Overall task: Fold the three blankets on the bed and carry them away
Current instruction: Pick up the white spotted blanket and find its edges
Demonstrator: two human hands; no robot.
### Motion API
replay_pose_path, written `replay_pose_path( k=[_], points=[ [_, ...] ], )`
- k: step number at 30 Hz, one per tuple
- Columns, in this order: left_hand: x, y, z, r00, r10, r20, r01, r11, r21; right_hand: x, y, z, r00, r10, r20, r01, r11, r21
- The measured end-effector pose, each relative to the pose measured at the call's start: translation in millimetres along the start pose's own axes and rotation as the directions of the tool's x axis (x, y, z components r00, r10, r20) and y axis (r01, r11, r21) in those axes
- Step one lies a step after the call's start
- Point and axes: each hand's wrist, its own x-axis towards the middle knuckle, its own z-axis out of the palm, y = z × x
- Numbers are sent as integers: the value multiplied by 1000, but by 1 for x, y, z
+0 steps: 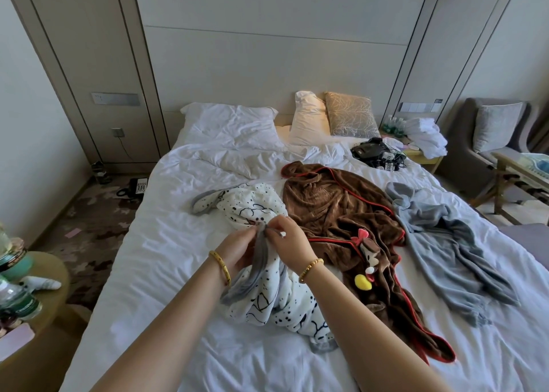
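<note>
We are barely started: our left hand [237, 249] and right hand [289, 238] both pinch what seems the grey edge of the spotted white blanket [267, 299], while the brown blanket [341, 219] and grey blanket [445, 243] lie crumpled, unfolded on the bed [166, 243].

White spotted blanket [267, 296], brown blanket [335, 213], grey blanket [445, 237] lie crumpled.

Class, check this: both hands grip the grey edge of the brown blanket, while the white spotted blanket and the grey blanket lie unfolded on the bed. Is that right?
Not quite. In the head view, the left hand and right hand grip the grey edge of the white spotted blanket. The brown blanket and the grey blanket lie unfolded on the bed.
</note>
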Motion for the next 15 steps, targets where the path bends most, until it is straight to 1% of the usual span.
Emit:
replay_pose_path(
  k=[2, 4, 6, 8, 9, 10, 11, 13, 14, 15],
  points=[
    [0, -3, -6, 1000, 21, -23, -19, 996, 91, -2, -2, 4, 1000, 13, 11, -12, 1000, -28],
    [0, -4, -9, 996, 55, -77, -44, 990, 137, -4, -3, 11, 1000, -1, -8, 0, 996, -85],
    [0, -4, -11, 981, 109, -157, -85, 984, 154, -5, -5, 17, 996, -32, -87, 22, 994, -107],
    [-1, -2, -14, 961, 171, -216, -125, 969, 213, -6, -4, 20, 986, -62, -156, 49, 995, -83],
    [-1, -1, -16, 951, 211, -227, -147, 952, 270, -7, -3, 20, 988, -54, -147, 48, 998, -43],
    [-1, 0, -18, 936, 263, -236, -172, 922, 347, -9, -4, 20, 994, -30, -109, 31, 1000, 3],
    [-2, 1, -19, 912, 325, -250, -196, 881, 430, -9, -3, 21, 998, -11, -55, 12, 1000, 12],
    [-4, 5, -21, 846, 450, -288, -226, 790, 570, -9, -2, 23, 1000, -4, 29, 6, 998, -58],
    [-5, 7, -23, 819, 491, -296, -232, 756, 613, -8, -2, 24, 998, -6, 61, 10, 997, -78],
    [-5, 8, -25, 807, 514, -290, -232, 728, 645, -8, -2, 24, 996, -8, 86, 15, 997, -75]
  ],
)
